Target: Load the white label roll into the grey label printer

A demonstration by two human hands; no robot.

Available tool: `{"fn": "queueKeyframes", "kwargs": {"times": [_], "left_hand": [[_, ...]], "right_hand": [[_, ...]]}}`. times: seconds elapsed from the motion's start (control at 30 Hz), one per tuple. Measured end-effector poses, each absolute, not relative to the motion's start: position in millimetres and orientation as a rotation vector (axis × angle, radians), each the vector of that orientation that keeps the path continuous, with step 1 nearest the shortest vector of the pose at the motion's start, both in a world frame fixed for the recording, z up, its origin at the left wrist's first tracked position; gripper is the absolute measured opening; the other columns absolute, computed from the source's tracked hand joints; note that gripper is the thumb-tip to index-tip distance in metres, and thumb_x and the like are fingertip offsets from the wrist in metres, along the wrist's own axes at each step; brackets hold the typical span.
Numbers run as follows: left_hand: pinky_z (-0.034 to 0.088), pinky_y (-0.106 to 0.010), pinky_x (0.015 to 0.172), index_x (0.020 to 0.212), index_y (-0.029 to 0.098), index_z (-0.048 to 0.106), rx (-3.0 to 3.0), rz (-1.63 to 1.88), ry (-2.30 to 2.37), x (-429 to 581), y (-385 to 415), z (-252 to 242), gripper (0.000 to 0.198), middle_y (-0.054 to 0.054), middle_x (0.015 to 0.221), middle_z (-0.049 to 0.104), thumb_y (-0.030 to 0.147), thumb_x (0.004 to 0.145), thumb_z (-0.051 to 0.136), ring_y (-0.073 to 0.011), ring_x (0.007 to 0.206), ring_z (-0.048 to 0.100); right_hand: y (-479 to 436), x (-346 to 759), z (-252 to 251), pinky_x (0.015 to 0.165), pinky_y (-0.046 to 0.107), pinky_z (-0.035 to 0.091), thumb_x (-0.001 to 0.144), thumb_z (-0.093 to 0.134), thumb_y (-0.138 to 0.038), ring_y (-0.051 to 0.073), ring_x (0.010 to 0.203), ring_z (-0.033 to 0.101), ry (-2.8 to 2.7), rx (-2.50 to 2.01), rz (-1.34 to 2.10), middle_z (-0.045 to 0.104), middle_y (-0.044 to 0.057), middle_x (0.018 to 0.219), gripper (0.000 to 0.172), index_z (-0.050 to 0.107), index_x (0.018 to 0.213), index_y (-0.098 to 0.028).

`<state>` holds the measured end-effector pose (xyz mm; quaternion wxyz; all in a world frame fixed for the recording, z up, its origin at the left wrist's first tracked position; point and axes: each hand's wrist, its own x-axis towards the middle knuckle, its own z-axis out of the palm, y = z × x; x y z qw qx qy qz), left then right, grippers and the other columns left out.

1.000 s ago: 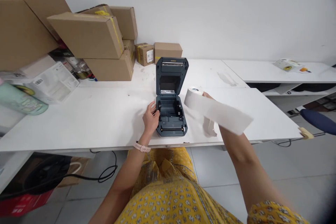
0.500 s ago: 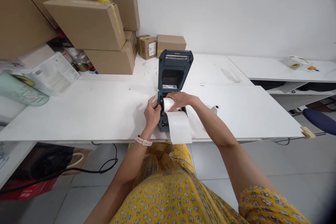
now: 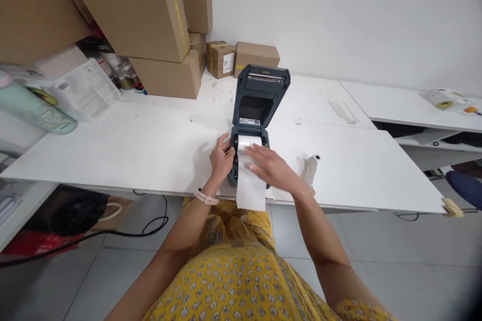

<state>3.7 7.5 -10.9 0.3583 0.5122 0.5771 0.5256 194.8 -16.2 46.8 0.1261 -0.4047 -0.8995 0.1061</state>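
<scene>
A dark grey label printer [image 3: 259, 94] stands on the white table with its lid raised. Inside its lower part sits a white paper roll [image 3: 249, 141], and a strip of label paper [image 3: 251, 188] runs from it over the front and past the table edge. My left hand [image 3: 221, 158] rests against the printer's left side, fingers apart. Over the roll and strip lies my right hand [image 3: 271, 165], its fingers spread and somewhat blurred. To the right, a small roll with a loose paper tail [image 3: 312, 168] lies on the table.
Cardboard boxes [image 3: 135, 20] are stacked at the back left, with smaller boxes [image 3: 257, 57] behind the printer. A mint bottle [image 3: 37, 108] lies at the far left. Cables [image 3: 154, 230] hang below the table's front edge. A blue chair [image 3: 465, 188] stands at the right.
My right hand has left its grip round the roll and now lies spread over the paper strip. The strip has shifted slightly left. The camera view has shifted too.
</scene>
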Motion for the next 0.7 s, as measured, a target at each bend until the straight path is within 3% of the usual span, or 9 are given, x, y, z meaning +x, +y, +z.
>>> {"fn": "queueKeyframes", "kwargs": {"times": [0.23, 0.53, 0.7], "left_hand": [[0.055, -0.039, 0.103, 0.134, 0.021, 0.056, 1.342, 1.349, 1.497, 4.5, 8.8, -9.1, 0.049, -0.011, 0.126, 0.073, 0.011, 0.085, 0.056, -0.0227, 0.118, 0.069], [0.053, -0.040, 0.106, 0.127, 0.021, 0.060, 1.372, 1.306, 1.582, 9.4, 11.4, -3.9, 0.047, -0.009, 0.124, 0.073, 0.006, 0.082, 0.055, -0.0231, 0.119, 0.068], [0.052, -0.040, 0.105, 0.127, 0.021, 0.060, 1.377, 1.308, 1.596, 11.4, 9.3, -2.1, 0.046, -0.008, 0.124, 0.073, 0.006, 0.083, 0.054, -0.0219, 0.115, 0.070]], "right_hand": [[-82.0, 186.1, 17.3, 0.123, 0.054, 0.035, 0.105, 0.038, -0.046, 0.028, 0.153, 0.032, -2.501, -1.282, 0.336, 0.036, 0.010, 0.163, 0.051, 0.046, 0.151, -0.025], [-83.8, 184.8, 14.3, 0.120, 0.054, 0.039, 0.103, 0.043, -0.048, 0.029, 0.152, 0.034, -2.457, -1.269, 0.334, 0.038, 0.008, 0.163, 0.051, 0.047, 0.149, -0.029], [-86.7, 184.7, 17.1, 0.117, 0.054, 0.041, 0.103, 0.042, -0.049, 0.030, 0.152, 0.035, -2.489, -1.277, 0.347, 0.039, 0.011, 0.162, 0.051, 0.050, 0.147, -0.024]]}}
